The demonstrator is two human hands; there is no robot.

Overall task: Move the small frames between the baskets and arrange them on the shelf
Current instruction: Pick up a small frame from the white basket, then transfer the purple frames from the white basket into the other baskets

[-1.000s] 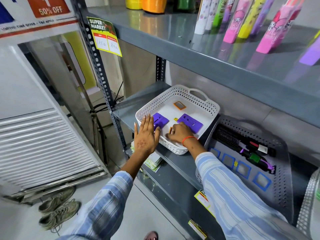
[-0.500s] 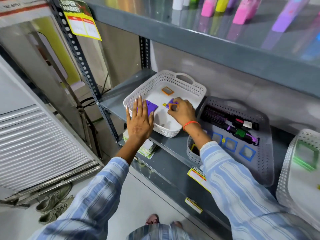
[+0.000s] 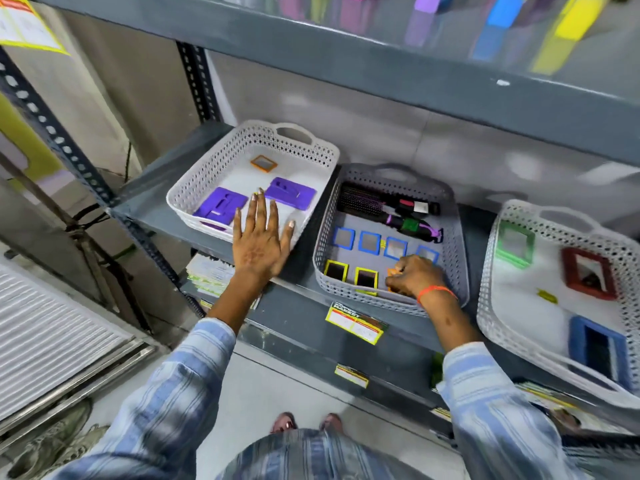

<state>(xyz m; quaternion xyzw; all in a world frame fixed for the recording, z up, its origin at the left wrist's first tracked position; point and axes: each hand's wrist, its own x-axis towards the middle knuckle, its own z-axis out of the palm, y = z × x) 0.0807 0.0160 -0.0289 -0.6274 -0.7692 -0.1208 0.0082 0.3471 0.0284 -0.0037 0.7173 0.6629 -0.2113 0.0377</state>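
A small orange-rimmed square frame lies flat in the white perforated plastic basket. Four blue square frames and two yellow square frames lie in rows in the grey perforated basket on the grey metal shelf.

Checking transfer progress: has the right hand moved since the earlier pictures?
Yes. The right hand left the white basket and now sits rightward in the grey basket, closed on a small orange frame.

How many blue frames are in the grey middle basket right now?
4, in one row across the grey basket: at and, the last partly behind the right hand, which may hide more.
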